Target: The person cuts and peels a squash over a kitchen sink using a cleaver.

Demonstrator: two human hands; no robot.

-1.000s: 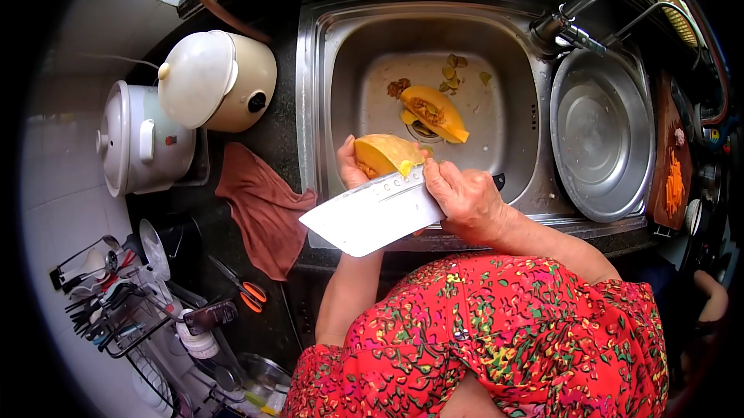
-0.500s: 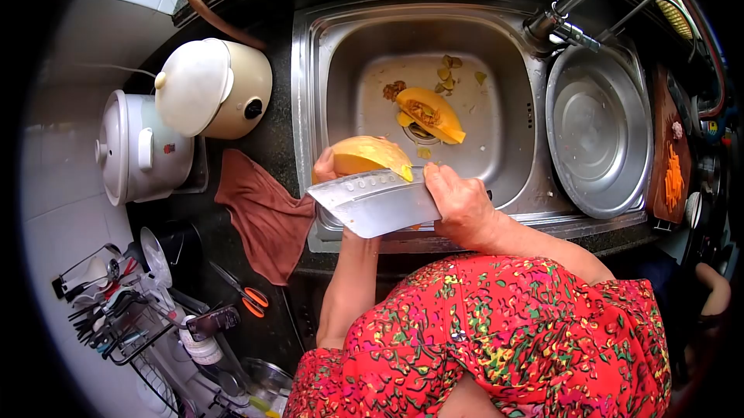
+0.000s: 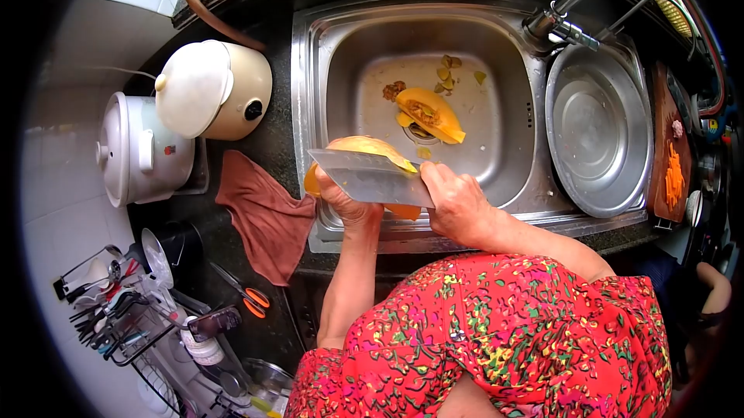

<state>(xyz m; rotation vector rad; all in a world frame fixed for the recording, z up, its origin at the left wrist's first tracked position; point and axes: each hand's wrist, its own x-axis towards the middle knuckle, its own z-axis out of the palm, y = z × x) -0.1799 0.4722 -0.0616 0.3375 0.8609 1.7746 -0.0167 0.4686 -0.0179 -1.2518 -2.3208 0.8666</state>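
Observation:
My left hand (image 3: pixel 346 202) is wrapped round a piece of pumpkin (image 3: pixel 364 144) over the sink's near left edge. In my right hand (image 3: pixel 457 205) is a broad knife (image 3: pixel 372 178), its blade lying across the pumpkin piece and hiding much of it. Orange flesh shows below the blade too. Another pumpkin wedge (image 3: pixel 430 113), with its seedy pulp facing up, lies over the drain in the sink (image 3: pixel 496 46). Bits of peel (image 3: pixel 447 73) and a clump of pulp (image 3: pixel 394 90) lie on the sink bottom around it.
A metal basin (image 3: pixel 601 139) stands right of the sink under the faucet (image 3: pixel 554 23). Farther right, a cutting board (image 3: pixel 660 162) bears orange strips (image 3: pixel 673 182). To the left are two pots (image 3: pixel 252 77), a brown cloth (image 3: pixel 263 216) and scissors (image 3: pixel 254 302).
The knife blade has shifted up slightly and tilted, covering more of the pumpkin piece. My left hand has turned, so more of its fingers and the orange flesh now show.

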